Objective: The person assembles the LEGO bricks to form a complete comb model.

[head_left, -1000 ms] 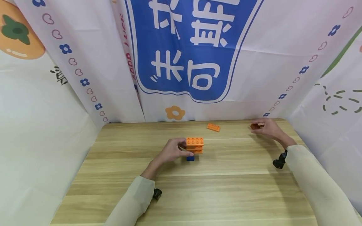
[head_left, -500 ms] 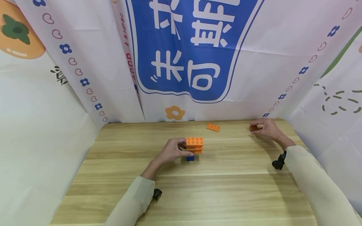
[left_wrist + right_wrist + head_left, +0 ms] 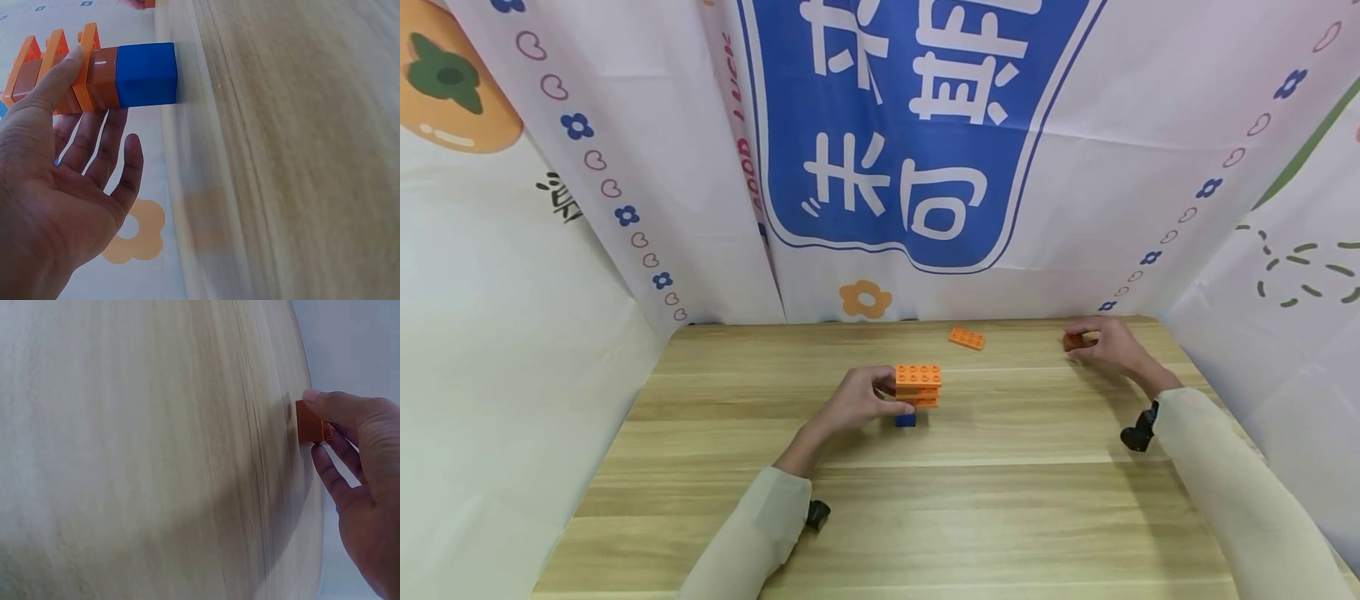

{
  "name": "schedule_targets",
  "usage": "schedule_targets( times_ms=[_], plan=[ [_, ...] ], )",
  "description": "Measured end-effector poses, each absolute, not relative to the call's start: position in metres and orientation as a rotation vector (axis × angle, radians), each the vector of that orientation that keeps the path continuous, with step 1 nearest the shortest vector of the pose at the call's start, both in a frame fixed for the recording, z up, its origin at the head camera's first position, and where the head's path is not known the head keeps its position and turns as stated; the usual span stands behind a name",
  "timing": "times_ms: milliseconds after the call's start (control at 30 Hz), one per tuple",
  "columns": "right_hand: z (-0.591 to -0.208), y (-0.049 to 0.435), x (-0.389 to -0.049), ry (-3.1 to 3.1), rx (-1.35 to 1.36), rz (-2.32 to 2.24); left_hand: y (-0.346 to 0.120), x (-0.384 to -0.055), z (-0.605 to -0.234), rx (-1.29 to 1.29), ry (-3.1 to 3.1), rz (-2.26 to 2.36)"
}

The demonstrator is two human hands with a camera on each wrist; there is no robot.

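Near the table's middle, my left hand (image 3: 856, 402) grips a stack of toy building bricks (image 3: 917, 376) from its left side, thumb in front. A blue brick (image 3: 147, 74) forms the bottom of this upright stack; above it brown bricks (image 3: 102, 78) alternate with wider orange plates (image 3: 89, 62). Thumb and fingers meet the stack's middle layers, while the little finger stays off it. At the far right, my right hand (image 3: 1111, 343) pinches a small brown brick (image 3: 310, 422) between thumb and fingers, low at the tabletop. Whether that brick touches the wood is hard to tell.
A loose orange plate (image 3: 966, 338) with studs up lies at the back of the wooden table (image 3: 1000, 517), right of the stack. White printed cloth (image 3: 1097, 192) hangs along the back edge and both sides. Black wrist cameras (image 3: 1138, 429) sit on both forearms.
My right hand has shifted very slightly toward the front with the brown brick, whose studded top shows more. The left hand and stack hold still.
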State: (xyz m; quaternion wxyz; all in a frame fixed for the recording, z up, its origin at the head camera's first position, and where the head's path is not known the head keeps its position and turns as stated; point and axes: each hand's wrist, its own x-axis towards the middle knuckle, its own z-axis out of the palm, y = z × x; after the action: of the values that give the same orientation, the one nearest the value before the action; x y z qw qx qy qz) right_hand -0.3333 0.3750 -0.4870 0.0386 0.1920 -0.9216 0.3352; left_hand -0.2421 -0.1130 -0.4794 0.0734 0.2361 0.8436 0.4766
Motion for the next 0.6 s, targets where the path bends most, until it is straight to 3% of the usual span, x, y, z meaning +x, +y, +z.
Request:
schedule_targets(
  times_ms=[600],
  plan=[
    [-0.4892, 0.3685, -0.3303, -2.962, 0.496, 1.041, -0.1121, -0.2431, -0.479, 0.67, 2.518, 1.424]
  ],
)
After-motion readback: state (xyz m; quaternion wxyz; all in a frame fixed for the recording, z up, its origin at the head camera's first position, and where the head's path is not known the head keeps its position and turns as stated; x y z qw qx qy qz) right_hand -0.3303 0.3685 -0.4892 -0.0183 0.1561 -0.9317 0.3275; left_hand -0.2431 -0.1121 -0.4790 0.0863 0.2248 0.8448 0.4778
